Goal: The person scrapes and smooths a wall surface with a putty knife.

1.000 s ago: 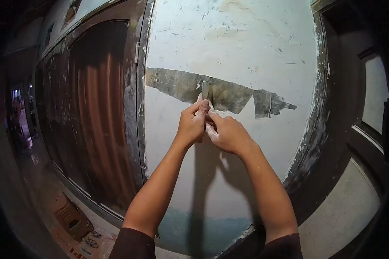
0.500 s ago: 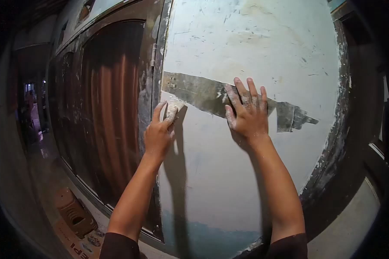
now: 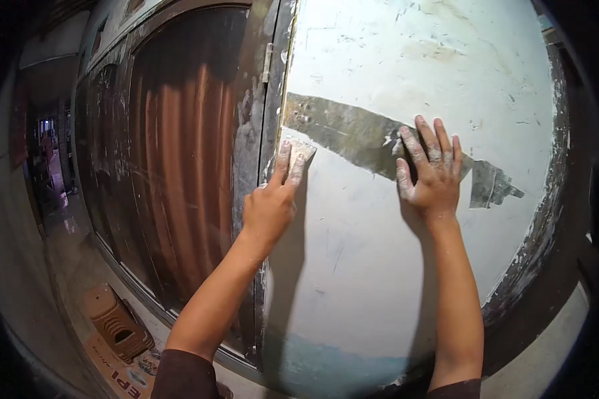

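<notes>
My left hand (image 3: 271,209) grips a small flat putty scraper (image 3: 304,151) caked with white paste, with two fingers stretched along it. The scraper presses against the pale wall panel (image 3: 353,266) beside the door frame, just below the left end of a dark bare strip (image 3: 339,130). Farther right, my right hand (image 3: 432,176) rests on the panel with its fingers spread, partly covering that strip. White residue coats the fingers of both hands. The scraper's lower part is hidden by my left fingers.
Left of the panel stands a dark wooden door frame (image 3: 253,126) with a hinge and a brown curtained pane (image 3: 186,153). On the floor at lower left, brown stacked stools (image 3: 116,322) sit by a printed cardboard piece (image 3: 116,376). A worn dark frame (image 3: 536,239) edges the panel's right side.
The view has turned left, so the panel and both hands appear farther right. My left fingers have straightened along the scraper. My right hand keeps its place on the wall.
</notes>
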`<state>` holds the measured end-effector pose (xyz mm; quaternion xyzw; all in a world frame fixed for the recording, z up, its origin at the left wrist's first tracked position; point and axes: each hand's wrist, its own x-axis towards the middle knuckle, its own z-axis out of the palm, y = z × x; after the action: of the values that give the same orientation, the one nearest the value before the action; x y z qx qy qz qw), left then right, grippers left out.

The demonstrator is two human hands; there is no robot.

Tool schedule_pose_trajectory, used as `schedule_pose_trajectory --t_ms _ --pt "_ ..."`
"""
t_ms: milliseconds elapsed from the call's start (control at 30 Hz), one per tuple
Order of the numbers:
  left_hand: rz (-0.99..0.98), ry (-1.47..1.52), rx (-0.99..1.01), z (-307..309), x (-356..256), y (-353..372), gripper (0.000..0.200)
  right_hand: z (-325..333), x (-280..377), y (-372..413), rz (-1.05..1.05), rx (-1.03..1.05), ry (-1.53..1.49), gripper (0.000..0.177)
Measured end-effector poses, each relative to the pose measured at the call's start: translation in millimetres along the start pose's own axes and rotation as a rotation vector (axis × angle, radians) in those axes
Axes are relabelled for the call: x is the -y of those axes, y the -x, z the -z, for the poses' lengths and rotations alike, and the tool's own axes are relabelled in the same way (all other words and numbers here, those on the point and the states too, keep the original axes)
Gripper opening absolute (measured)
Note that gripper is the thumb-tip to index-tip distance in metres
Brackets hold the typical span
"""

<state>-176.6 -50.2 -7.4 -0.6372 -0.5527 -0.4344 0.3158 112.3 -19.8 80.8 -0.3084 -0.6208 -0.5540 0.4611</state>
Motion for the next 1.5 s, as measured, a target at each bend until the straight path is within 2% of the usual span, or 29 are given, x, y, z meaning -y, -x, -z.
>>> schedule_pose_trajectory --t_ms 33,200,333,533,667,733,833,933,967,1067,1100,1200,1333,1367,1400,1500 --pt "-0.011 -0.029 -0.055 -4 -1 -1 0.075 6 6 0 -0.044 0.052 0.000 0.052" --pt "0.030 0.045 -0.017 -22 -3 -4 0.072 3 7 1 -0.044 -0.010 -0.010 0.051" --pt "-0.002 0.098 -0.103 -17 -6 -7 0.066 4 6 4 -0.044 0.019 0.037 0.050" --pt "0.017 0.058 0.006 -8 -1 -6 0.067 1 5 4 -0.059 -0.010 0.050 0.050" --pt "0.004 0.063 -0.032 -11 0 -10 0.070 3 9 3 -0.090 -0.003 0.057 0.050" --pt "0.025 0.074 0.024 3 -3 -8 0.066 -1 5 4 -0.077 -0.018 0.060 0.049" --pt "0.030 0.110 -0.037 -3 -1 -4 0.051 0 5 5 -0.069 -0.030 0.057 0.048" --pt "0.027 0.079 -0.043 -3 -2 -10 0.048 -1 5 7 -0.093 -0.024 0.056 0.047" --pt "0.055 0.097 0.031 0 -2 -11 0.045 1 7 6 -0.093 -0.019 0.055 0.046" --pt "0.059 0.119 0.021 1 -1 -6 0.045 4 11 5 -0.108 -0.014 0.045 0.046" --pt "0.110 0.102 0.121 6 -3 -9 0.046 0 6 6 -0.077 -0.041 0.037 0.047" --pt "0.095 0.105 0.012 -1 -6 -11 0.047 -2 3 6 -0.070 -0.056 0.024 0.047" --pt "0.095 0.142 0.022 7 -3 -3 0.048 -1 1 8 -0.075 -0.056 -0.012 0.046" --pt "0.105 0.107 0.074 -1 2 -6 0.057 2 3 7 -0.079 -0.058 -0.018 0.047" --pt "0.103 0.109 0.077 1 1 -6 0.057 1 1 8 -0.080 -0.055 -0.016 0.047" --pt "0.098 0.113 0.061 6 0 -8 0.075 2 4 7 -0.085 -0.052 -0.012 0.048"
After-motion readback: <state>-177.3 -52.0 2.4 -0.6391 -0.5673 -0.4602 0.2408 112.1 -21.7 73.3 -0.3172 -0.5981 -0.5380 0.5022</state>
